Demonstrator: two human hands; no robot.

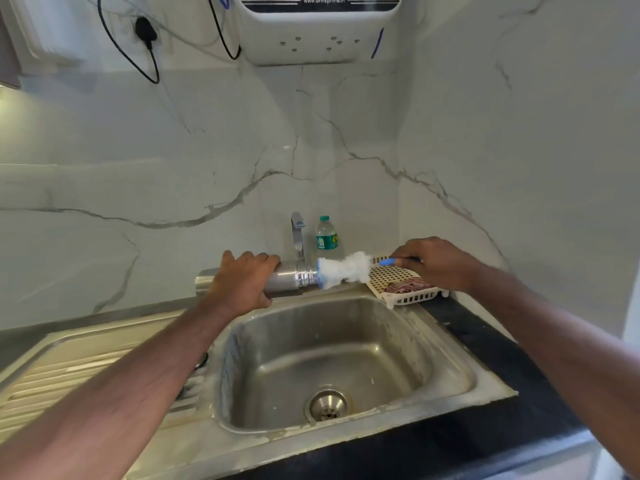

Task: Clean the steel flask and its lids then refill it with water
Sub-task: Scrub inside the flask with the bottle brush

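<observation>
My left hand [242,282] grips the steel flask [294,277], held on its side above the back rim of the sink [460,382], with its threaded mouth pointing right. A bottle brush [343,270] with white, foamy bristles and a blue handle sits at the flask's mouth. My right hand [433,263] holds the brush by the blue handle, just right of the bristles. No lids show in view.
A steel tap [298,233] stands behind the flask, with a plastic water bottle [326,237] beside it. A white perforated tray [405,285] holding a reddish cloth lies at the back right. A water purifier [322,29] hangs on the marble wall. The drainboard [69,368] lies left.
</observation>
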